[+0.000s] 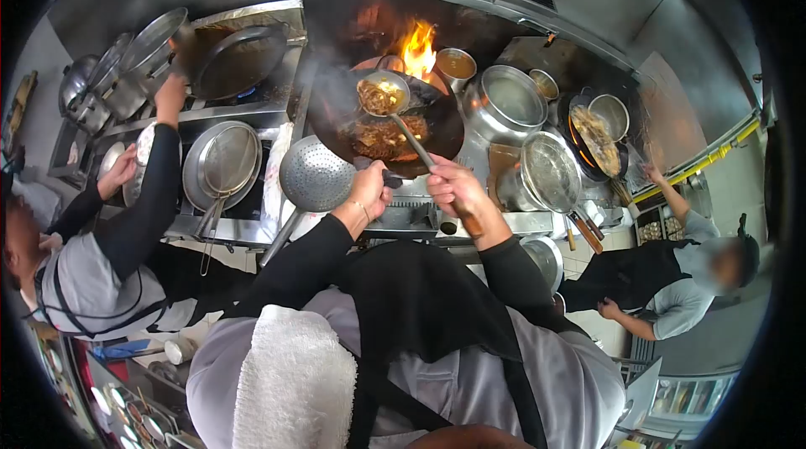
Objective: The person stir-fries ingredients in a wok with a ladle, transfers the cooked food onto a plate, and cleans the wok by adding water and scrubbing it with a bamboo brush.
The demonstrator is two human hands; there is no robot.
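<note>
My right hand [454, 184] is closed around the long handle of a ladle [411, 136], whose bowl is filled with browned food pieces [380, 98]. The bowl hangs over a large dark wok [449, 134] on the stove. Inside the wok lies more browned, saucy food [388, 138], and a tall flame [417, 47] rises at its far side. My left hand [368, 189] is closed at the wok's near edge, gripping its short dark handle [391, 179]. Just left of that hand is a perforated strainer [317, 173] with a long handle.
Right of the wok stand a big metal pot [510, 102], a small sauce pot [456, 64] and a strainer over a pot [552, 172]. At left, a co-worker's hand [170, 99] is near a dark pan [239, 63]. Another person [663, 273] stands at right.
</note>
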